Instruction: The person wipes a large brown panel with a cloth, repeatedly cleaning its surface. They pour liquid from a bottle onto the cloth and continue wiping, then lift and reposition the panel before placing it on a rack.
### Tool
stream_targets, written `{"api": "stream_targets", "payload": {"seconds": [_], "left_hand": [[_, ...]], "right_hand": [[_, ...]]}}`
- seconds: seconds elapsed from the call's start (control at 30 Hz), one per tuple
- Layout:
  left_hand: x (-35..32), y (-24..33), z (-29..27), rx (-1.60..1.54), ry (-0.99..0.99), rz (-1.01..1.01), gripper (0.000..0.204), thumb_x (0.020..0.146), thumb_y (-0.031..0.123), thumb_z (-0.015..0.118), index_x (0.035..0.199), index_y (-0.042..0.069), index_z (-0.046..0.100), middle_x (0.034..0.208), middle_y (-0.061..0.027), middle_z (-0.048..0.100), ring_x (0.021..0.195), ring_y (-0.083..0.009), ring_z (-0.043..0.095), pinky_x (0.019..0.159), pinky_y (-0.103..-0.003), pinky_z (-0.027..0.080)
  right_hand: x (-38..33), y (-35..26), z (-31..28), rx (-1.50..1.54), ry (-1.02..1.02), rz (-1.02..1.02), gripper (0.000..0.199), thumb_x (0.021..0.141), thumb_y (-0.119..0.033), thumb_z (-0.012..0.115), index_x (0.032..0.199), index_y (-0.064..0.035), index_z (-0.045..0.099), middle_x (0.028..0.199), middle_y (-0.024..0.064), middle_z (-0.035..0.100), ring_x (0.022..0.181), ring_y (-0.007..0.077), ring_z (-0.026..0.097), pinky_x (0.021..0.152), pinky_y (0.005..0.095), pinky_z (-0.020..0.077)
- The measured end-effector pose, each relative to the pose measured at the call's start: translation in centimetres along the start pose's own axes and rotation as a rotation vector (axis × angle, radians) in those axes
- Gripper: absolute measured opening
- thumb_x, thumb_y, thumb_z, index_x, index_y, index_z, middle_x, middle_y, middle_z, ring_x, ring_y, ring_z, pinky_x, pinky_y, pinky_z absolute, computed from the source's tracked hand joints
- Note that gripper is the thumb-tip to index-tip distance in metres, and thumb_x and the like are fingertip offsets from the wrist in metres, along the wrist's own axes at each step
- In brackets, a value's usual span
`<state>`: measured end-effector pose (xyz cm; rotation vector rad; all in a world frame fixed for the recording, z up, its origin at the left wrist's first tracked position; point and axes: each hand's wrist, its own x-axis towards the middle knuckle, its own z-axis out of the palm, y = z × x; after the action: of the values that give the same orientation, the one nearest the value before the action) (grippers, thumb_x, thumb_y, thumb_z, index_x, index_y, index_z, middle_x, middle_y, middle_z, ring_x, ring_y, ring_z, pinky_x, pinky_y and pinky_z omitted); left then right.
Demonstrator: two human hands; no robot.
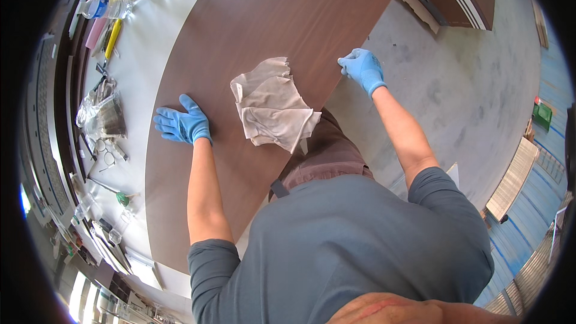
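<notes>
On a brown board point(222, 42) lies a cloth point(273, 105) between the spread left hand point(185, 122) and the narrowly curled right hand point(363, 68).

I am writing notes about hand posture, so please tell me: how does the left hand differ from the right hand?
The left hand is open, its thumb held apart; the right hand has its fingers curled in. The left hand is near the left edge of the brown panel, the right hand at its right edge. Both wear blue gloves.

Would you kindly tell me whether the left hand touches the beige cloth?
Apart: the head view shows bare brown board between the left hand and the cloth.
</notes>
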<state>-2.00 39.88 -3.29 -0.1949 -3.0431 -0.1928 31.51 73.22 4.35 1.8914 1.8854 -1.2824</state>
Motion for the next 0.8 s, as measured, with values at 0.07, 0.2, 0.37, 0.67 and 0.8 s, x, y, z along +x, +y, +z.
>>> {"api": "stream_targets", "payload": {"seconds": [0.07, 0.2, 0.37, 0.67, 0.8], "left_hand": [[0.0, 0.0, 0.0, 0.001, 0.012, 0.009, 0.103, 0.101, 0.078, 0.038, 0.169, 0.001, 0.024, 0.175, -0.0299, 0.019, 0.162, -0.0483, 0.016, 0.129, -0.063, 0.009], [0.0, 0.0, 0.0, -0.012, -0.004, -0.004, 0.103, 0.101, 0.077, 0.038, 0.169, 0.001, 0.025, 0.174, -0.0299, 0.02, 0.162, -0.0482, 0.016, 0.129, -0.063, 0.009], [0.0, 0.0, 0.0, -0.009, 0.01, 0.006, 0.103, 0.101, 0.077, 0.039, 0.169, 0.001, 0.025, 0.174, -0.0298, 0.021, 0.162, -0.0479, 0.018, 0.129, -0.063, 0.009], [-0.1, 0.2, -0.3, -0.023, 0.012, 0.003, 0.104, 0.1, 0.078, 0.039, 0.169, 0.001, 0.025, 0.175, -0.0297, 0.019, 0.163, -0.0471, 0.016, 0.13, -0.062, 0.008], [-0.1, 0.3, -0.3, -0.02, -0.001, -0.011, 0.104, 0.1, 0.078, 0.038, 0.169, 0.001, 0.025, 0.175, -0.0299, 0.02, 0.163, -0.0471, 0.016, 0.13, -0.062, 0.008]], "right_hand": [[-0.9, -0.1, 0.5, 0.019, 0.046, -0.104, 0.02, 0.093, -0.023, 0.076, 0.084, -0.0058, 0.071, 0.076, 0.0055, 0.076, 0.065, 0.0116, 0.066, 0.069, 0.03, 0.0544], [-1.5, -0.3, 0.9, 0.148, 0.02, -0.005, 0.018, 0.093, -0.022, 0.076, 0.085, -0.0062, 0.072, 0.078, 0.005, 0.076, 0.065, 0.012, 0.065, 0.069, 0.03, 0.0543], [-1.4, 0.3, 1.3, 0.147, 0.073, -0.057, 0.018, 0.093, -0.021, 0.076, 0.087, -0.0046, 0.071, 0.079, 0.0057, 0.076, 0.065, 0.0123, 0.065, 0.067, 0.0296, 0.0544], [-1.6, 0.8, 1.5, 0.187, 0.077, -0.094, 0.02, 0.093, -0.023, 0.077, 0.088, -0.0043, 0.072, 0.077, 0.0054, 0.076, 0.064, 0.0114, 0.066, 0.064, 0.0297, 0.0537], [-3.1, 1.2, 2.2, 0.044, -0.097, 0.115, 0.022, 0.092, -0.028, 0.074, 0.085, -0.007, 0.074, 0.078, 0.0043, 0.078, 0.071, 0.016, 0.071, 0.074, 0.0343, 0.0559]]}}
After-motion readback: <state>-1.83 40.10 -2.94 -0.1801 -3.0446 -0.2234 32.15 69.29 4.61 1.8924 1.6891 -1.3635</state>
